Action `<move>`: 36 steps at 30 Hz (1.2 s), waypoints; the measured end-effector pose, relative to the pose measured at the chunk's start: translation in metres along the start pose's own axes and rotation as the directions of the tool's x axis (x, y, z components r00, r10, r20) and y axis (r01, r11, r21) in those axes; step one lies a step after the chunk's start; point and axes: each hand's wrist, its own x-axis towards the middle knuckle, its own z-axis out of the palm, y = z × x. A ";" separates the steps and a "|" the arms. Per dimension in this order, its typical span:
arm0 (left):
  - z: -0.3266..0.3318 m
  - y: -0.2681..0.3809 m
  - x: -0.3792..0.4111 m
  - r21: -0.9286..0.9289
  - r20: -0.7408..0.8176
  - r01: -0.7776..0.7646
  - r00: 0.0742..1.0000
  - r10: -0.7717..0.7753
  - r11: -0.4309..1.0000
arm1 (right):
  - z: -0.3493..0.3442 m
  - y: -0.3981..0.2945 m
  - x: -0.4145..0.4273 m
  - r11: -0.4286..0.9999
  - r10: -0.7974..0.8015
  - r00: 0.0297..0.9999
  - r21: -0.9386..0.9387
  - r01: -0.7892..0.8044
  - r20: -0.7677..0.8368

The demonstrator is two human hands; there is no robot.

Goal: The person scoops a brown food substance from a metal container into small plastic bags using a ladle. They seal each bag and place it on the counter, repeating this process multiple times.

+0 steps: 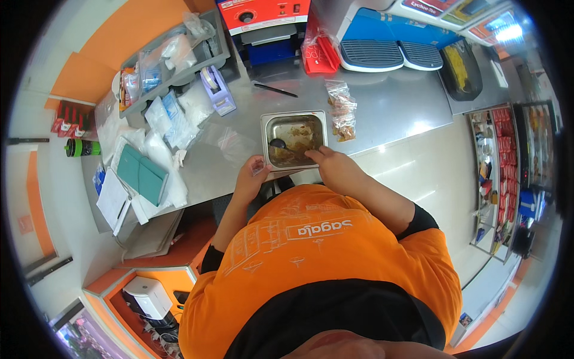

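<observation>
A rectangular stainless steel pan (293,115) stands at the near edge of the metal counter, with brown-yellow sauce smeared inside and a dark spoon (278,143) in it. My left hand (253,176) is at the pan's near left corner, with a small clear plastic bag (257,167) held in its fingers. At the right side my right hand (331,160) reaches over the rim, fingers at the sauce; whether they grip something is hidden. Small zip bags filled with brownish sauce (343,112) lie in a row right of the pan. Flat empty zip bags (234,143) lie to its left.
Behind the pan lies a black pen (276,89), below a red-fronted machine (269,18). A lilac tape dispenser (218,92), a grey bin (175,76) of packets and a green notebook (141,174) are at left. A drinks dispenser tray (372,54) and a black tray (461,72) stand at right.
</observation>
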 end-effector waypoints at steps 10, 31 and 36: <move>0.001 0.003 -0.003 0.063 -0.022 -0.013 1.000 0.014 0.998 | 0.009 0.007 0.004 0.996 0.070 0.994 0.066 -0.065 -0.082; 0.001 -0.002 -0.008 0.066 -0.012 -0.052 0.999 0.053 0.996 | -0.001 -0.001 -0.006 0.990 0.065 0.981 -0.111 -0.086 -0.184; 0.002 -0.003 -0.010 0.127 -0.031 -0.080 0.996 0.085 0.989 | 0.003 -0.012 -0.017 0.996 0.087 0.991 0.013 -0.086 -0.103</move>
